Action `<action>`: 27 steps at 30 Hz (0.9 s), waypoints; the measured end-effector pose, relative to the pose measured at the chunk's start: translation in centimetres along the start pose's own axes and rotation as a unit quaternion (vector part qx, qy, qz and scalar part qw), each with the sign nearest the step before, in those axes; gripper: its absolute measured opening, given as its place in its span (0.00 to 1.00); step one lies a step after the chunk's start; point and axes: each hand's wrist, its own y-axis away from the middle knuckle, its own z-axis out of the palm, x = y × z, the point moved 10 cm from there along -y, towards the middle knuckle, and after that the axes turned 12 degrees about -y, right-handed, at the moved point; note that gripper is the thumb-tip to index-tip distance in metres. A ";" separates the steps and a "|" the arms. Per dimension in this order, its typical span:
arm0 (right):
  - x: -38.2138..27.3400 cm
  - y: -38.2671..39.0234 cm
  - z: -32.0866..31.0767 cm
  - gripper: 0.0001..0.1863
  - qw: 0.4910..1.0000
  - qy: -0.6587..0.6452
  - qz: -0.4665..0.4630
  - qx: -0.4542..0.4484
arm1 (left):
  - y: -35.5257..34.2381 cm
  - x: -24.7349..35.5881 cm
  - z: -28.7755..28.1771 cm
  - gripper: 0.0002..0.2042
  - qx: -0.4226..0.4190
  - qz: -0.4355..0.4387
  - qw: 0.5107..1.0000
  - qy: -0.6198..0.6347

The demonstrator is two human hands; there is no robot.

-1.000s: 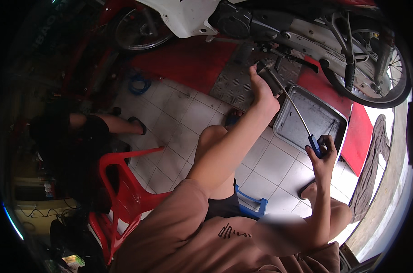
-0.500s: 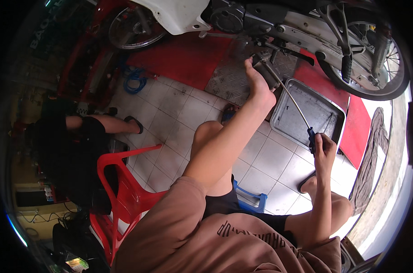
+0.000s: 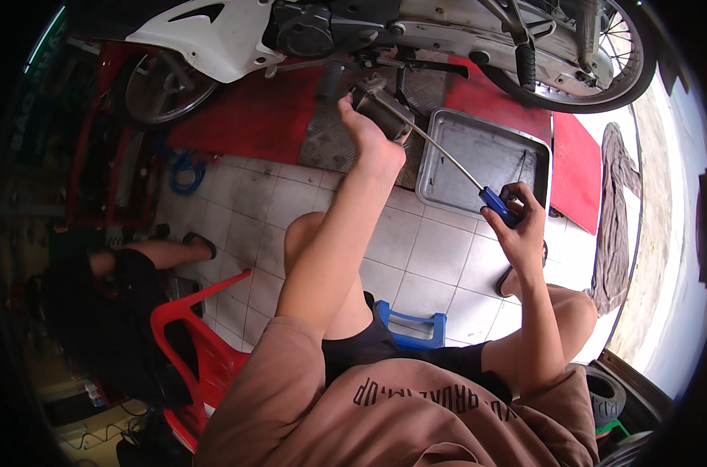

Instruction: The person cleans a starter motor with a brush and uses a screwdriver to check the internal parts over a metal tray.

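Note:
My left hand (image 3: 373, 132) grips a dark metal cylindrical part (image 3: 388, 113) below the motorbike's engine (image 3: 307, 29), with the fingers partly hidden behind it. My right hand (image 3: 522, 212) is closed on the blue handle of a long screwdriver (image 3: 493, 201); its metal shaft runs diagonally up to that dark part, where the tip is too small to make out. A grey metal tray (image 3: 484, 193) lies on the floor beneath the shaft, right of my left hand.
A white motorbike (image 3: 213, 43) spans the top, above red mats (image 3: 577, 171) and tread plate (image 3: 330, 136). A co-worker (image 3: 89, 311) is at left beside a red chair (image 3: 201, 342). A blue stool (image 3: 410, 331), coiled blue hose (image 3: 186, 175), crumpled cloth (image 3: 614, 218) and tyre (image 3: 602, 393) lie around.
The view has shifted, so the scene sits further left. My right hand has changed its hold on the screwdriver handle, which is now tilted more. My left hand still grips the dark part.

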 end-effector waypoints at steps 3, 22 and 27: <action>4.5 0.7 -0.3 0.14 0.987 0.026 0.130 -0.093 | 0.0 -0.1 0.1 0.29 -0.001 0.004 1.000 -0.004; 5.4 1.0 -1.7 0.16 0.985 0.041 0.147 -0.082 | 1.0 -0.6 1.1 0.29 0.002 -0.005 1.000 -0.003; 0.1 0.1 -0.5 0.13 0.999 -0.013 0.039 -0.018 | 0.8 -0.8 0.8 0.28 -0.006 -0.021 1.000 0.002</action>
